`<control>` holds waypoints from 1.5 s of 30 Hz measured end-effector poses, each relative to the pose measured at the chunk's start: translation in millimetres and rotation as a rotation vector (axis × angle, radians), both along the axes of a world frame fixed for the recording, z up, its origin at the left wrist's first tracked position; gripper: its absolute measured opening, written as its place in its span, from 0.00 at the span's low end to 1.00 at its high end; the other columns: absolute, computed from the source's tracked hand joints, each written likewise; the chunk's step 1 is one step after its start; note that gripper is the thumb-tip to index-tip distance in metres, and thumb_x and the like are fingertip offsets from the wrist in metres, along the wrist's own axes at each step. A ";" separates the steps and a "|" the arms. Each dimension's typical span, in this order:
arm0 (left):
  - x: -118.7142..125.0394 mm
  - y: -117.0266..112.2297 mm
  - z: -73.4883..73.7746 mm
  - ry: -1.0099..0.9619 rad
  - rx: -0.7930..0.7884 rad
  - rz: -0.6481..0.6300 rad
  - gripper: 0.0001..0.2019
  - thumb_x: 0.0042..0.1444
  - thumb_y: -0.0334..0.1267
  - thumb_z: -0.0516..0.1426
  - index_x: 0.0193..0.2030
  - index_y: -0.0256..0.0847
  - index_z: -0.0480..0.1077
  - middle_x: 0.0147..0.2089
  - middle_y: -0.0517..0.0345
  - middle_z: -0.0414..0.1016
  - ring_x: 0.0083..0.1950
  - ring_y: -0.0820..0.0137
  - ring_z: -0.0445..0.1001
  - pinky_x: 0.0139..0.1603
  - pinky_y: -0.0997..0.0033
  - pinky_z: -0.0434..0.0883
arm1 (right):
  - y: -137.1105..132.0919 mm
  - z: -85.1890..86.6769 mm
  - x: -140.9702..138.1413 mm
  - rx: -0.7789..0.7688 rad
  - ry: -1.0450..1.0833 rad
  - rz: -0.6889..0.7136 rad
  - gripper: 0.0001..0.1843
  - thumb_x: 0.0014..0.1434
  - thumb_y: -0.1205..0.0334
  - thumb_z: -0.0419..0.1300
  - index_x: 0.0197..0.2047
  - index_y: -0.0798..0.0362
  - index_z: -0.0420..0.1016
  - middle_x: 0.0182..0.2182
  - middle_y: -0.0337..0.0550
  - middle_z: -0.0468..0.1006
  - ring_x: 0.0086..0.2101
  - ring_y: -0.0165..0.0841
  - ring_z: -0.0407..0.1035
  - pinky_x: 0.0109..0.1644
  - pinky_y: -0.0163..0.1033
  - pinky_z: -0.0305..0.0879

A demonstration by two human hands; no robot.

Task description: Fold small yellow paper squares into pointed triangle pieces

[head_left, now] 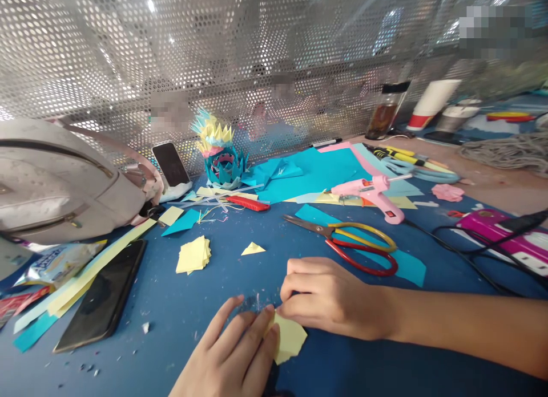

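Yellow paper point(291, 340) lay on the blue desk point(166, 303)

The left hand point(240, 348), fingers loosely spread, touched the paper; the right hand point(323, 297) curled at its edge, whether pinching it I couldn't tell. Beyond lay a yellow triangle point(253, 249).

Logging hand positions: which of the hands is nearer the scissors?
Right. The right hand is just below the scissors in view, apart from them; the left hand is farther off, lower left, on the yellow paper.
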State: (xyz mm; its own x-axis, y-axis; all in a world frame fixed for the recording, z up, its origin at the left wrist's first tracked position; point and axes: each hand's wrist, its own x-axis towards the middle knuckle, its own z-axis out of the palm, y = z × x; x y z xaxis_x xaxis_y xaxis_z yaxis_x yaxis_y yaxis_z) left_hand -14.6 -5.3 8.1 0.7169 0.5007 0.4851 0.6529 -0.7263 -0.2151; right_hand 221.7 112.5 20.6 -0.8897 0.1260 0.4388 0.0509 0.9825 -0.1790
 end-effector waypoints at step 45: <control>2.4 2.9 10.3 -0.026 -0.025 -0.034 0.31 0.73 0.59 0.44 0.53 0.33 0.77 0.51 0.50 0.81 0.53 0.64 0.77 0.79 0.57 0.43 | -8.3 15.4 -10.5 -0.400 -0.233 -0.299 0.14 0.55 0.62 0.74 0.32 0.51 0.71 0.31 0.33 0.72 0.34 0.30 0.66 0.39 0.36 0.56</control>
State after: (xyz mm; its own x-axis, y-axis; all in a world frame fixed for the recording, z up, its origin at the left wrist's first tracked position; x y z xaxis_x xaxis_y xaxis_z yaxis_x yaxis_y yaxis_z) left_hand -12.2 -2.5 18.5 0.7210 0.4886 0.4914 0.6330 -0.7529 -0.1801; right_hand 211.2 104.2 36.0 -0.8576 0.5044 0.1004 0.4000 0.7769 -0.4863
